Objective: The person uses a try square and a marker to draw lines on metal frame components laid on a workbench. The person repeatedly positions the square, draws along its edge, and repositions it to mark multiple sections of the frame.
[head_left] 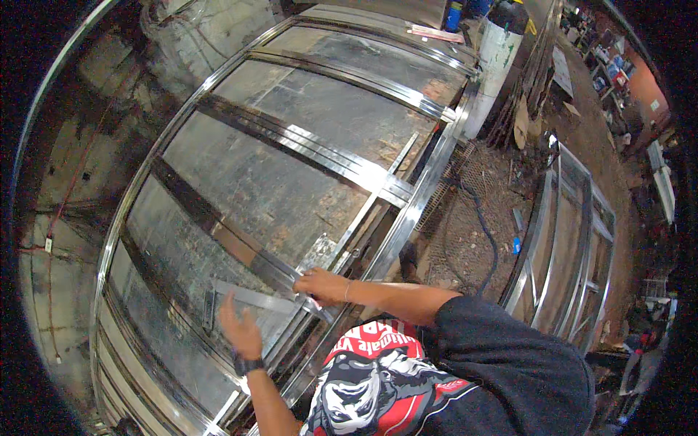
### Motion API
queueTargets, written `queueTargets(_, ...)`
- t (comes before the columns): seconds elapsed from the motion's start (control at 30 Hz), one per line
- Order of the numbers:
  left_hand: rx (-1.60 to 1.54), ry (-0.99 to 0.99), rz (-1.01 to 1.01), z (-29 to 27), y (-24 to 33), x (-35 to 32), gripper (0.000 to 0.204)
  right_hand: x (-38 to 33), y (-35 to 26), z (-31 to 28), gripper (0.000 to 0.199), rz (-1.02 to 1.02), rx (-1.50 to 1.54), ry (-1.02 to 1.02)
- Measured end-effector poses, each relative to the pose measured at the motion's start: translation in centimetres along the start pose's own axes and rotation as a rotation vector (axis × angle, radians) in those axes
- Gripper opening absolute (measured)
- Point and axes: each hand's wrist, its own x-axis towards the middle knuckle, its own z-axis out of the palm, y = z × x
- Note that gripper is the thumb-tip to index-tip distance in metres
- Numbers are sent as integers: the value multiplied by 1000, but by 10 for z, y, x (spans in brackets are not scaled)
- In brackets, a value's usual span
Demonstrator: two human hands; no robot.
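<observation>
From above the worker's head, a big frame of polished steel tube (291, 145) fills most of the view, lying flat on a scuffed, grey worktable (291, 189) whose top shows between the rails. Several cross rails run across the frame, and one shiny long rail (418, 203) forms its near edge beside the floor. To the right, the workshop floor (465, 240) is dirty and littered, with a dark cable (488, 232) snaking over it and a second, similar steel frame (574, 240) standing on edge near the cable. At the top, a white cylinder (498, 58) stands just past the corner of the table, and shelves with clutter line the far right wall. The right hand (321, 285) reaches across the body and presses down on a flat metal square (254, 298), its fingers closed over the end where the square meets a cross rail. The left hand (238, 330), with a dark band at the wrist, hovers just below the square's long blade, palm open and fingers spread, not clearly touching anything. The square lies across the lower part of the frame, between two rails. A blue container (454, 14) sits at the table's far end; its contents cannot be seen.
</observation>
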Motion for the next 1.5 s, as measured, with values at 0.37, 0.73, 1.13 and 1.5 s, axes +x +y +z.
queueTargets(0.37, -427, -375, 197, 284, 289, 207, 46, -195, 86, -255, 22, 395, 95, 559)
queueTargets(0.73, -178, -674, -22, 476, 389, 259, 28, -214, 313, -462, 20, 821, 669, 599)
queueTargets(1.13, -98, -385, 26, 483, 395, 250, 15, -153, 399, -456, 14, 637, 716, 326)
queueTargets(1.5, -49, -448, 28, 479, 398, 252, 13, -131, 438, -451, 16, 560, 714, 60)
